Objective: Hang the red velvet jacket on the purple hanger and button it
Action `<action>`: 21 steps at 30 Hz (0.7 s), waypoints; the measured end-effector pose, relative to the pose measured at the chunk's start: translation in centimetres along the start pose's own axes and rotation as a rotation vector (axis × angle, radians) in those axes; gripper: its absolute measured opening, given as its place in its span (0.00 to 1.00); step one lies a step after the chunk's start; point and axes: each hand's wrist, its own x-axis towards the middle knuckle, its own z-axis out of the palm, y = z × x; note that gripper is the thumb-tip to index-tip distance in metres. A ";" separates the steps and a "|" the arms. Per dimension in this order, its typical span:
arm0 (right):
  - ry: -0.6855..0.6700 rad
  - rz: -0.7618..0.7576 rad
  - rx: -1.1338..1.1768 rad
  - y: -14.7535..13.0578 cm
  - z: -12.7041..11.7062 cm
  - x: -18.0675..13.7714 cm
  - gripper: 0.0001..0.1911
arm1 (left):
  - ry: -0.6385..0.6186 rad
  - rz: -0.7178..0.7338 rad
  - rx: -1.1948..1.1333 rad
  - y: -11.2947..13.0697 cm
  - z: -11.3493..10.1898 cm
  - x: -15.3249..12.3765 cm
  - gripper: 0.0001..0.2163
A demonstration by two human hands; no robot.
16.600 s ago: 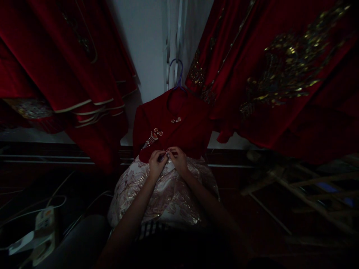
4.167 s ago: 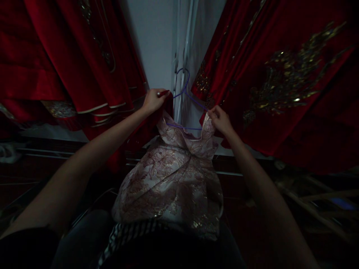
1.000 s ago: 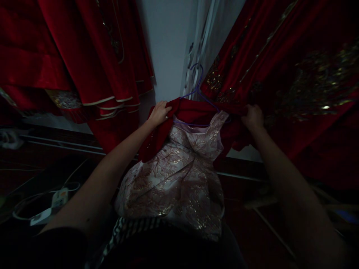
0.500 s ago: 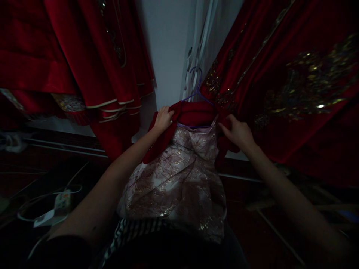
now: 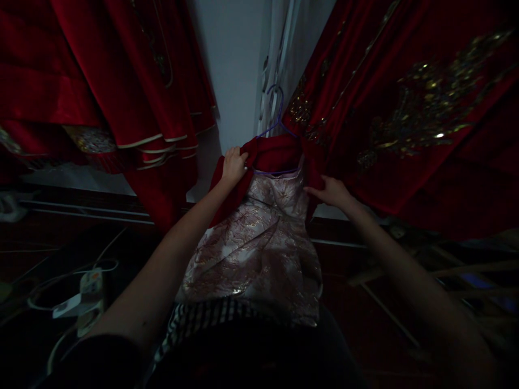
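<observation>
A pale pink and gold brocade dress point(image 5: 255, 248) hangs from a purple wire hanger point(image 5: 276, 111) hooked on white rails at the wall. A dark red jacket point(image 5: 272, 154) is draped over the hanger's shoulders, open at the front. My left hand point(image 5: 234, 165) is closed on the jacket's left front edge. My right hand point(image 5: 330, 190) grips the jacket's right front edge beside the dress, fingers curled round the cloth. The jacket's sleeves hang down on both sides of the dress.
Red garments with cream piping point(image 5: 133, 81) hang at the left. Red cloth with gold embroidery point(image 5: 417, 97) hangs at the right. A white power strip with cables point(image 5: 87, 294) lies on the dark floor at lower left. Wooden slats point(image 5: 446, 275) are at the right.
The red jacket, buttoned at first, was taken off and put back over the hanger. In the last second my right hand moved left and down along the jacket's right edge toward the dress.
</observation>
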 end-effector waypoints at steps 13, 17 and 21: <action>0.588 0.025 -0.391 -0.4 -9.1 -6.6 0.19 | 0.004 -0.004 -0.010 1.3 -0.9 -0.8 0.12; 0.614 -0.014 -0.167 -2.5 -8.0 -7.0 0.19 | -0.004 -0.016 -0.050 1.6 -0.7 -0.9 0.12; 0.319 -0.043 0.069 -2.7 -3.7 -5.8 0.16 | 0.011 -0.014 -0.043 1.5 -0.7 -1.1 0.13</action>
